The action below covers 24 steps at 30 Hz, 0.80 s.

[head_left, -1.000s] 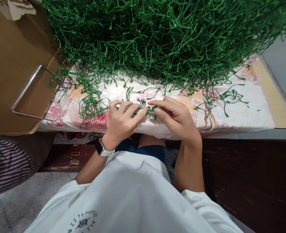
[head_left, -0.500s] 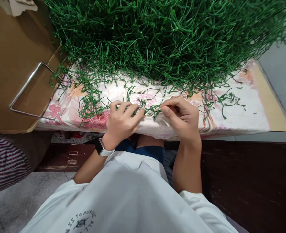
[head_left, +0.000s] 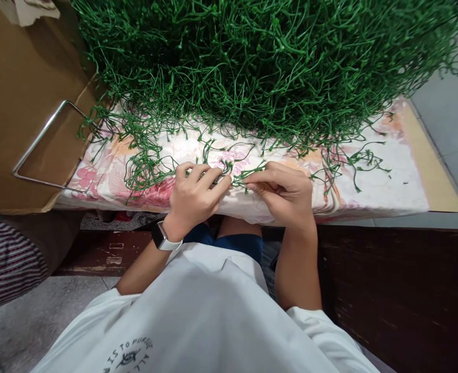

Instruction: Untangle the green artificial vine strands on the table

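A big heap of thin green plastic stems (head_left: pixel 260 67) covers the back of a table spread with a floral cloth (head_left: pixel 384 181). My left hand (head_left: pixel 194 199), with a watch on the wrist, has its fingers curled and pinched on a small green sprig (head_left: pixel 223 168) at the cloth's front edge. My right hand (head_left: pixel 285 194) is closed too, thumb and fingers pinching another green sprig (head_left: pixel 248 176) just right of the left fingertips. The two hands almost touch. Loose stems (head_left: pixel 147 171) lie beside the left hand.
A brown cardboard box (head_left: pixel 23 103) with a bent metal wire handle (head_left: pixel 42 140) stands at the left. Striped fabric (head_left: pixel 7 269) shows at the lower left. A dark wooden panel (head_left: pixel 400 290) runs under the table at the right. More loose stems (head_left: pixel 357 160) lie at the right.
My right hand drew back a little, curled, then came back toward the left hand with its fingers pinched on the sprig. The left hand has hardly moved.
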Available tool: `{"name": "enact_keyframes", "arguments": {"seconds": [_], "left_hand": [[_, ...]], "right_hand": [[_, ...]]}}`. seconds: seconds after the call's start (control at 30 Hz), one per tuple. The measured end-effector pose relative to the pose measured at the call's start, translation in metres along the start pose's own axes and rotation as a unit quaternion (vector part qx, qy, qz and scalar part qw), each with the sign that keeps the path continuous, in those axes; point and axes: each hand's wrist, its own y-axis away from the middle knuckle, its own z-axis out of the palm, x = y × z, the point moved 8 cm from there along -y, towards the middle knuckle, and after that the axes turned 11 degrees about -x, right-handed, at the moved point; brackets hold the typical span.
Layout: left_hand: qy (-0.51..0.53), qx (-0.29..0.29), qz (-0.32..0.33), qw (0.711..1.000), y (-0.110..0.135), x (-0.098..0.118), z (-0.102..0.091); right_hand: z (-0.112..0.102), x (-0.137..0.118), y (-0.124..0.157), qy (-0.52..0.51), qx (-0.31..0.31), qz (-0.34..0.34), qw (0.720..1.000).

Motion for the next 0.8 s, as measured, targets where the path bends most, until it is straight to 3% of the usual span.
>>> {"name": "enact_keyframes", "arguments": {"seconds": [0.4, 0.47, 0.57, 0.63, 0.8], "left_hand": [[0.011, 0.003, 0.016, 1.000, -0.001, 0.002, -0.001], [0.009, 0.000, 0.010, 1.000, -0.001, 0.000, -0.001], [0.011, 0.003, -0.001, 1.000, 0.001, -0.003, -0.002], [0.012, 0.007, -0.002, 1.000, 0.001, -0.003, -0.002], [0.013, 0.018, -0.010, 1.000, 0.000, -0.002, -0.004]], "right_hand": [[-0.013, 0.009, 0.010, -0.054, 0.101, 0.007, 0.993], [-0.022, 0.017, 0.013, -0.130, 0.167, 0.004, 0.977], [-0.038, 0.030, 0.024, -0.243, 0.278, -0.006, 0.929], [-0.036, 0.034, 0.026, -0.239, 0.261, 0.023, 0.935], [-0.020, 0.023, 0.019, -0.213, 0.091, 0.055, 0.971]]}}
